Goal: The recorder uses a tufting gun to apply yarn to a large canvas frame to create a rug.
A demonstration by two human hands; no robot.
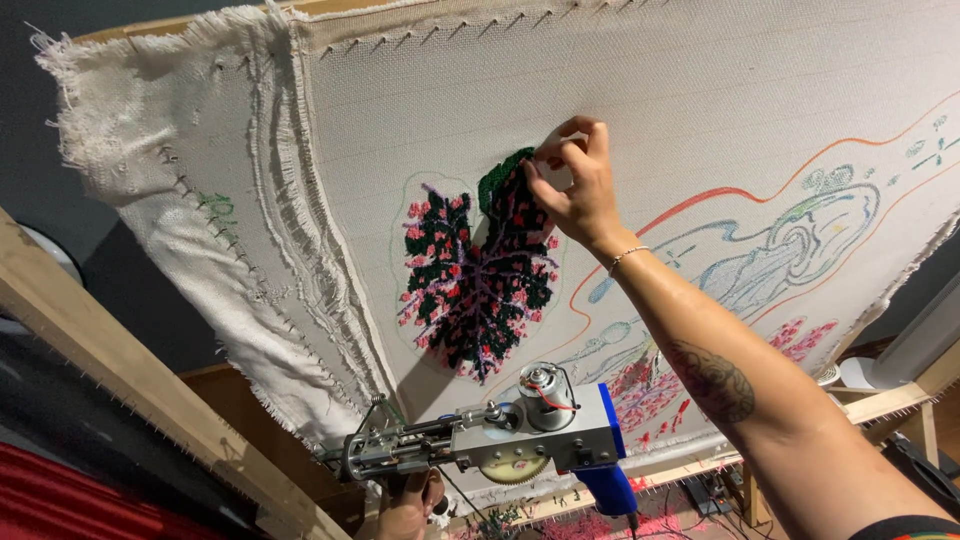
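Two hands are at work on a cream woven backing cloth [620, 90] stretched over a pale wooden frame [120, 380]. Right hand [575, 185] rests on the cloth at the upper right edge of the tufted leaf patch in dark green, pink and purple yarn [475, 270]; thumb and fingertips [545, 160] are drawn together, apparently pinching or pressing pile at that edge, though whether a strand is gripped cannot be told. Left hand [405, 505], below the leaf patch, is closed round the lower handle of a grey metal tufting gun with a blue grip [510, 435], its needle end pointing left, clear of the cloth. Right of the leaf patch lie unfilled drawn outlines in orange, blue and green [790, 230].

Judgement: tufting is paused for inspection or tidying of the leaf's edge. A next move would call for freeing the right hand and squaring the gun to the cloth.
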